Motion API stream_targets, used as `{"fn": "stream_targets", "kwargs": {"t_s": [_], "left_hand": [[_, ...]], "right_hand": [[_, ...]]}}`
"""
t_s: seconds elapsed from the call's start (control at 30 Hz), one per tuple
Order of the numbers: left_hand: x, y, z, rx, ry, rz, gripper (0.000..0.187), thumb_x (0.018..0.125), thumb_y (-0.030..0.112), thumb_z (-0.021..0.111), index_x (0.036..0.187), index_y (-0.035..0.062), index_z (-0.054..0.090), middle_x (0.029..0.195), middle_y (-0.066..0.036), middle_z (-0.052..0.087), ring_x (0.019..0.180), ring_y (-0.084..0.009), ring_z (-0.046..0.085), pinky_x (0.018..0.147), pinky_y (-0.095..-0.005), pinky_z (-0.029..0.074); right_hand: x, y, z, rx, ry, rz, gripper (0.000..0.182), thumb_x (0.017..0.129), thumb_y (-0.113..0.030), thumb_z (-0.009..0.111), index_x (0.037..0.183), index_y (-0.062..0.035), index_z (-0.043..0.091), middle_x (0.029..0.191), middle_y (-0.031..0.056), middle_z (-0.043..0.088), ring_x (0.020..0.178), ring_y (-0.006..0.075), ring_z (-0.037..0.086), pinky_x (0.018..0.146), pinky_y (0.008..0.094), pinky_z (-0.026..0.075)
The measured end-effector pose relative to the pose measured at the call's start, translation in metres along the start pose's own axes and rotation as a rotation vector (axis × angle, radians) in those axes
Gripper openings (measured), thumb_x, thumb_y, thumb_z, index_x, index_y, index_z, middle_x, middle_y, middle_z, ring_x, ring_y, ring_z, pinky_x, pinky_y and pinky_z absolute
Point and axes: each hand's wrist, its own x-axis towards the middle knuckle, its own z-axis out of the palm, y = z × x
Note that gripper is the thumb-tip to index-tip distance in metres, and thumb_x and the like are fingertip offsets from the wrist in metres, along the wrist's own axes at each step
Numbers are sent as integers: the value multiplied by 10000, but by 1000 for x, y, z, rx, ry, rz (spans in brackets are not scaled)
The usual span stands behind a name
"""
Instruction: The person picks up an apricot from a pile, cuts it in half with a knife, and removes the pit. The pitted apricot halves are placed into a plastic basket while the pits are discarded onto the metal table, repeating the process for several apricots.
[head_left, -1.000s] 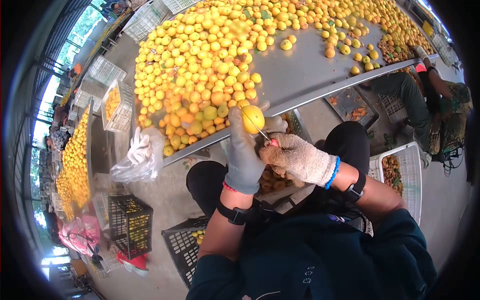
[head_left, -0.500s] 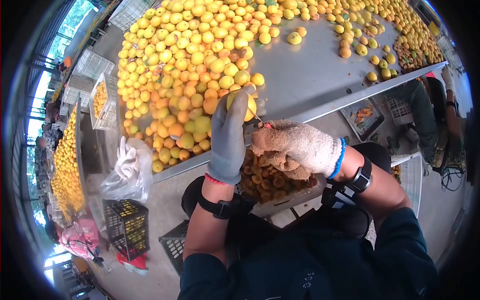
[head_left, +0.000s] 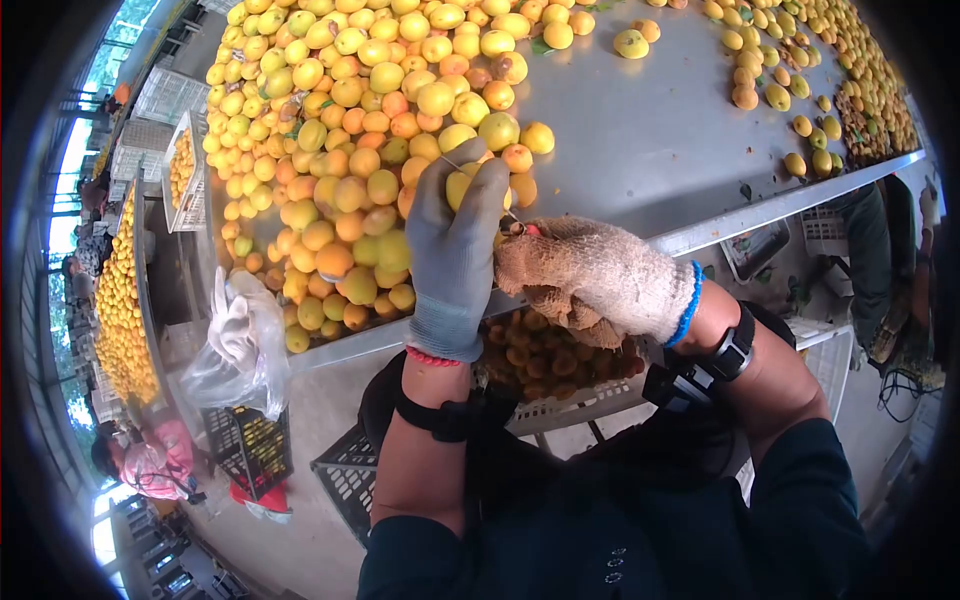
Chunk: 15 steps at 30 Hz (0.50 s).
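The grey-gloved left hand [head_left: 452,240] clasped a round yellow fruit [head_left: 461,186] near the grey metal desk's edge [head_left: 760,209], apparently bracing it against the slim metal tool [head_left: 514,218] the tan-gloved right hand [head_left: 590,275] gripped.

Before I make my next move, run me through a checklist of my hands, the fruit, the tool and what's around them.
1. Yellow fruit gripped: ok, the left hand is closed around it.
2. Tool gripped: ok, the right hand holds it near the fruit.
3. Both hands gloved: ok, gray on the left, tan on the right.
4. Tool's tip clear of the left fingers: cannot tell, the fruit and fingers hide too much.
5. Crate below: ok, it sits under the right hand, with fruit in it.
6. Table edge uncluttered: not ok, a plastic bag hangs there, left of the left hand.
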Motion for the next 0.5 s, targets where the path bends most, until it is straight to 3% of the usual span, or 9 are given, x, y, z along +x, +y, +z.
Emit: {"fn": "stream_targets", "kwargs": {"t_s": [0.17,0.27,0.37,0.5], "left_hand": [[-3,6,7,-154,-5,-89,338,1031,272,520,1165,-22,621,1042,-64,625,835,-119,625,760,-274,524],[-7,13,6,-298,-61,-213,398,1061,321,435,1213,-6,605,1089,-76,604,859,-145,634,776,-290,536],[-12,17,3,-292,-53,-265,479,1077,375,358,1225,-6,607,1013,-76,621,874,-149,634,783,-294,539],[-19,16,8,-731,-61,-366,589,1070,463,308,1240,-20,600,912,-84,639,855,-170,646,778,-313,548]], "right_hand": [[-1,7,-3,-86,13,-107,381,934,-481,623,894,-102,640,712,-22,548,623,72,520,543,240,421],[-4,13,-2,-108,42,-80,362,948,-461,614,888,-105,635,705,-23,544,597,69,511,521,228,409],[-9,8,4,-50,12,-32,339,959,-434,610,881,-105,630,696,-28,540,568,63,497,497,220,397],[-5,16,7,1,-20,-152,315,959,-408,623,939,-96,665,758,-38,585,658,49,529,565,221,426]]}}
